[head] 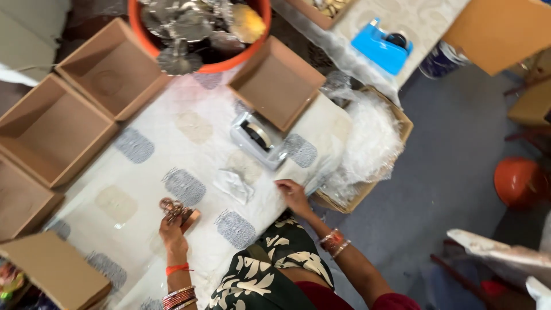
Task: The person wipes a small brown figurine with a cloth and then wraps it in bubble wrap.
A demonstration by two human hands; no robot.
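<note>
Patterned cloth under clear plastic covers the bench (189, 138), ringed by open cardboard boxes (54, 129) on the left. We see the left hand (171, 227) at the near edge, fingers closed around a small coppery metal ornament (175, 209); it looks light, stiff and finely detailed, best held by its base. Our right hand (294, 195) rests flat and loosely spread on the bench edge, near a grey tape dispenser (258, 139).

I see the left hand (172, 232) gripping a small copper-coloured ornament (175, 210) below the tape dispenser (258, 139); the right hand (294, 195) rests flat, just below-right of it.
</note>
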